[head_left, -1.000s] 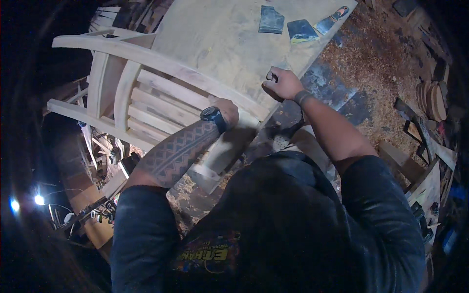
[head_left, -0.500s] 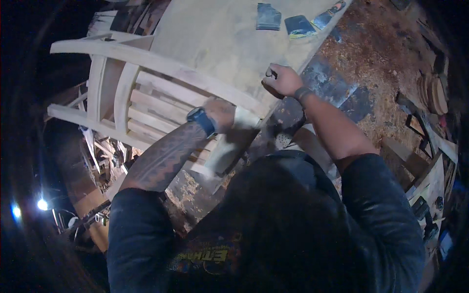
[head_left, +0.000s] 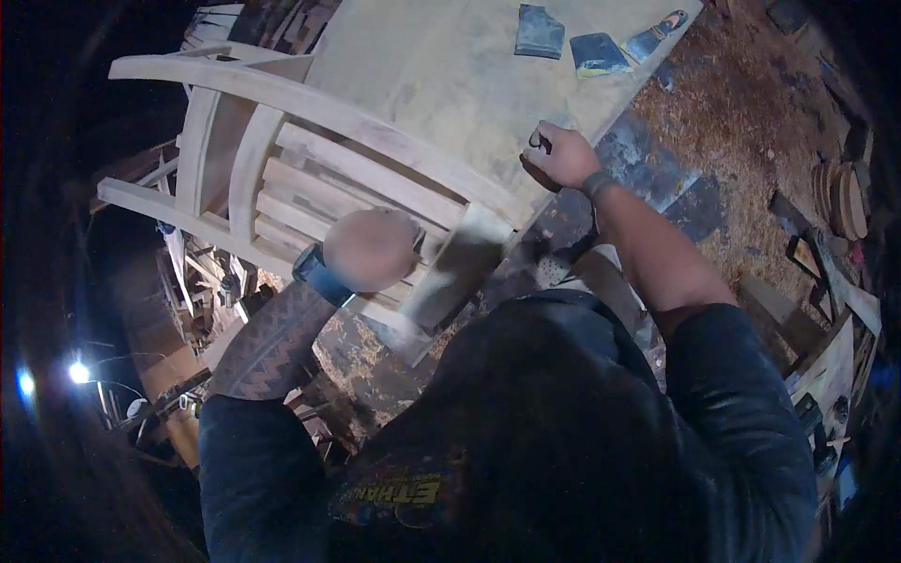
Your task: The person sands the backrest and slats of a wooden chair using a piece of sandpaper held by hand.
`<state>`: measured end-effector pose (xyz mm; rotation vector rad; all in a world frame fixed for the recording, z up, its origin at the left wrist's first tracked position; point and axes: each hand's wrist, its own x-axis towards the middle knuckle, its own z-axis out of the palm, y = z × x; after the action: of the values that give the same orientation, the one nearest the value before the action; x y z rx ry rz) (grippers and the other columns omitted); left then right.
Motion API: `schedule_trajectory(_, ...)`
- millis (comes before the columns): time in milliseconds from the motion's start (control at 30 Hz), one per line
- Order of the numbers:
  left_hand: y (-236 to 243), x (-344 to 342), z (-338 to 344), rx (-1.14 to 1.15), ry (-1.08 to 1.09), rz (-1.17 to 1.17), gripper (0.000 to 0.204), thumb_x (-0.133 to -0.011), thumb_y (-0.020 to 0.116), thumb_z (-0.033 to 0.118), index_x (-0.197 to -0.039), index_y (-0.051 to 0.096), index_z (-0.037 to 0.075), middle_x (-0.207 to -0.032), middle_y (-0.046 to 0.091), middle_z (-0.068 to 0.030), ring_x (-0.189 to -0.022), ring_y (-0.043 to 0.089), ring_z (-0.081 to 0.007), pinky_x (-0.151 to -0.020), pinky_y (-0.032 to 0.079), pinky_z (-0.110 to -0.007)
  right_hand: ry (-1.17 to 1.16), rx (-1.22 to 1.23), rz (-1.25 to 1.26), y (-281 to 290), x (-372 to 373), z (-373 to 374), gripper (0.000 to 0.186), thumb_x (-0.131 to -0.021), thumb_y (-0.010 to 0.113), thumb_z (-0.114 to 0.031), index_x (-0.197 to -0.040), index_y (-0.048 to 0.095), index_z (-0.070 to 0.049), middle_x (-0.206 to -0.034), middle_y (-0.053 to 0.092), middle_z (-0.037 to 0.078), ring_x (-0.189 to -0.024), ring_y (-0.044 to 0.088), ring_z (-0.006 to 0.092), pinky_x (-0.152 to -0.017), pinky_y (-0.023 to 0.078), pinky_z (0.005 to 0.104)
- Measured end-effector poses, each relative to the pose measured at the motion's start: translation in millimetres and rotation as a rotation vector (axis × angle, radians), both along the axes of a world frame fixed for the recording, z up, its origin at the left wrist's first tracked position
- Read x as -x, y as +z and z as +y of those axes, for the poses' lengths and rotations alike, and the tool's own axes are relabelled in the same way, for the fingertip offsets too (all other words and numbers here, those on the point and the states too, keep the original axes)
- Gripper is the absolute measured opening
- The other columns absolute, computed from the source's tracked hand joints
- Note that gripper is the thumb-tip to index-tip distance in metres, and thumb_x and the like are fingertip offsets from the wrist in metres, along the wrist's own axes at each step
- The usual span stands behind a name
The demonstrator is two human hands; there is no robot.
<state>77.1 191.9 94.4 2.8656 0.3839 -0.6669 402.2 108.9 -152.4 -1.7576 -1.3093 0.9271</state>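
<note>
We're holding our L hand (head_left: pixel 371 249) over the slats (head_left: pixel 361 169) of a pale wooden chair frame (head_left: pixel 319 108), nr its R end; the hand's blurring, so we're unable to tell if its fingers are gripping anything. The frame's showing at the near L side of a dusty tabletop (head_left: pixel 422 75). By the tabletop's R edge, just past the frame's corner, we're curling our R hand (head_left: pixel 566 158), fingers bending in twd thumb w/ a dark gap btwn; whether they're clamping on smth, we're unable to tell.

Re text: yel. block letters (head_left: pixel 404 493) are running across our dark T-shirt (head_left: pixel 554 422), w/ dimmer print fading into shadow around them. We're wearing a dark watch (head_left: pixel 319 272) on the L wrist, a dark band (head_left: pixel 595 182) on the R. Up top, two dark flat pcs (head_left: pixel 540 33) (head_left: pixel 601 54) are lying beside a scraper (head_left: pixel 655 38).
</note>
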Motion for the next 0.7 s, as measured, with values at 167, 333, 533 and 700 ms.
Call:
schedule_trajectory(167, -53, 14, -18, -0.037, 0.109, 0.322, 0.05, -0.087, 0.074, 0.03, -0.134, 0.07, 0.013, -0.137, 0.073, -0.015, -0.133, 0.066, -0.0389, -0.112, 0.046, -0.065, 0.026, 0.024, -0.015, 3, -1, 1, 0.04, -0.091, 0.079, -0.042, -0.102, 0.071, -0.005, -0.098, 0.077, 0.023, -0.093, 0.074, 0.0452, -0.084, 0.059, 0.051)
schedule_trajectory(333, -111, 12, -5, 0.096, 0.068, 0.332, 0.021, -0.078, 0.077, 0.023, -0.095, 0.079, 0.011, -0.089, 0.077, -0.0114, -0.088, 0.076, -0.0386, -0.083, 0.056, -0.058, 0.014, 0.012, -0.019, 2, -1, 1, 0.041, -0.09, 0.08, -0.043, -0.103, 0.073, -0.005, -0.097, 0.077, 0.022, -0.093, 0.075, 0.0445, -0.084, 0.059, 0.0505)
schedule_trajectory(533, -109, 5, -13, -0.006, -0.13, 0.226, 0.014, -0.081, 0.076, 0.029, -0.08, 0.08, 0.015, -0.088, 0.08, -0.0116, -0.084, 0.077, -0.0369, -0.072, 0.059, -0.051, 0.007, 0.052, -0.052, -5, 0, 2, 0.043, -0.09, 0.08, -0.044, -0.105, 0.073, -0.004, -0.099, 0.076, 0.024, -0.095, 0.075, 0.0446, -0.086, 0.059, 0.0501)
schedule_trajectory(700, -88, -20, -29, -0.062, -0.056, 0.486, 0.02, -0.087, 0.073, 0.032, -0.089, 0.084, 0.015, -0.093, 0.082, -0.0115, -0.091, 0.079, -0.0363, -0.078, 0.062, -0.051, 0.008, 0.058, 0.011, -6, -3, 3, 0.043, -0.092, 0.08, -0.044, -0.105, 0.072, -0.003, -0.101, 0.077, 0.024, -0.096, 0.075, 0.0446, -0.087, 0.059, 0.0505)
